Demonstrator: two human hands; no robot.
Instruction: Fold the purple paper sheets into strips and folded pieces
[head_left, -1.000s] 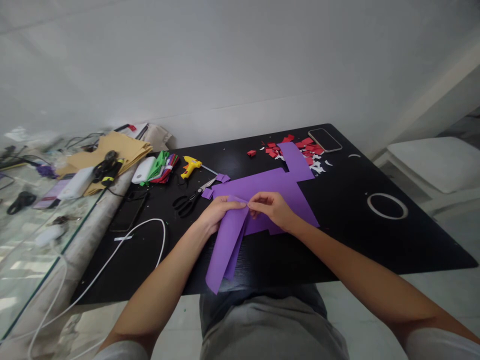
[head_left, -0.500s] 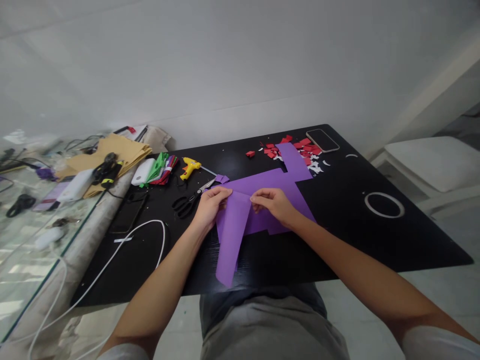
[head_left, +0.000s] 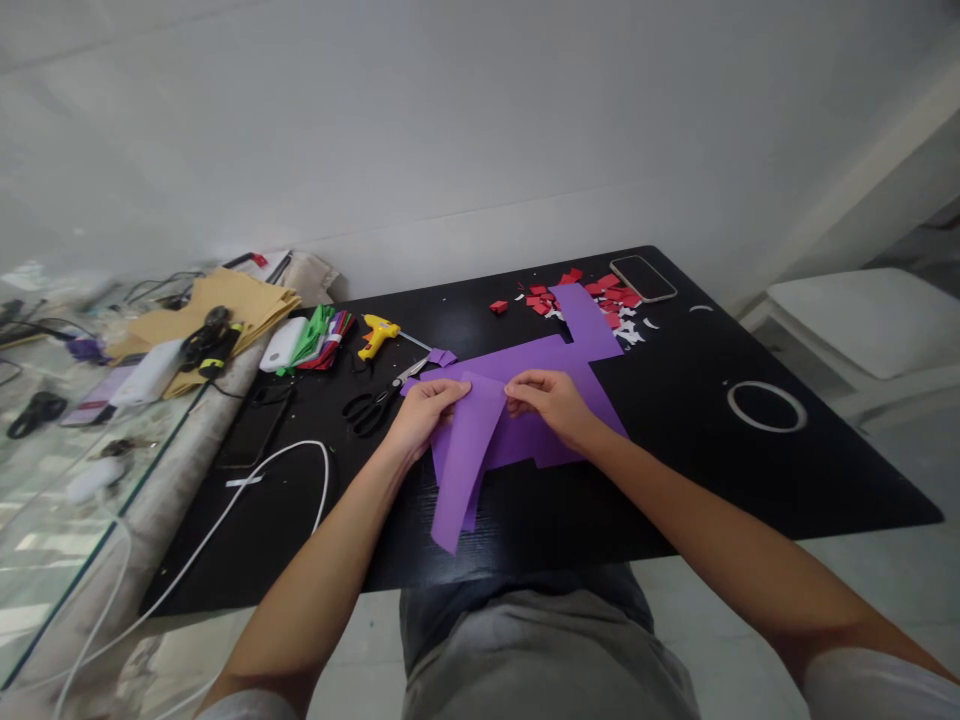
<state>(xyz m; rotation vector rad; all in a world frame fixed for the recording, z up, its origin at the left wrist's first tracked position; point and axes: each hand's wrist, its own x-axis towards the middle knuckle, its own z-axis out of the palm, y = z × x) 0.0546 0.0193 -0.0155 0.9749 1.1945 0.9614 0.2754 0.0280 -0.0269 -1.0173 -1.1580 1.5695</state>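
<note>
A long purple paper strip (head_left: pixel 469 450) is held up between my hands, its lower end hanging toward the table's front edge. My left hand (head_left: pixel 427 412) pinches its upper left corner, and my right hand (head_left: pixel 549 405) pinches the upper right corner. Beneath lies a larger purple sheet (head_left: pixel 525 355), partly covered by the strip and my hands. Another purple piece (head_left: pixel 589 322) extends over red and white paper scraps (head_left: pixel 615 295) at the back. Black-handled scissors (head_left: pixel 367 410) lie left of my left hand, near a yellow glue gun (head_left: pixel 377 336).
On the black table (head_left: pixel 750 480) are a phone (head_left: pixel 643 278), a white ring (head_left: pixel 766 406), a dark phone (head_left: pixel 256 430), a white cable (head_left: pixel 326 480) and colored bundles (head_left: pixel 326 335). A cluttered glass surface (head_left: pixel 45 540) adjoins at left.
The strip's top has shifted slightly right, and its lower end has risen a little, showing more purple paper behind it. Both hands keep their pinches.
</note>
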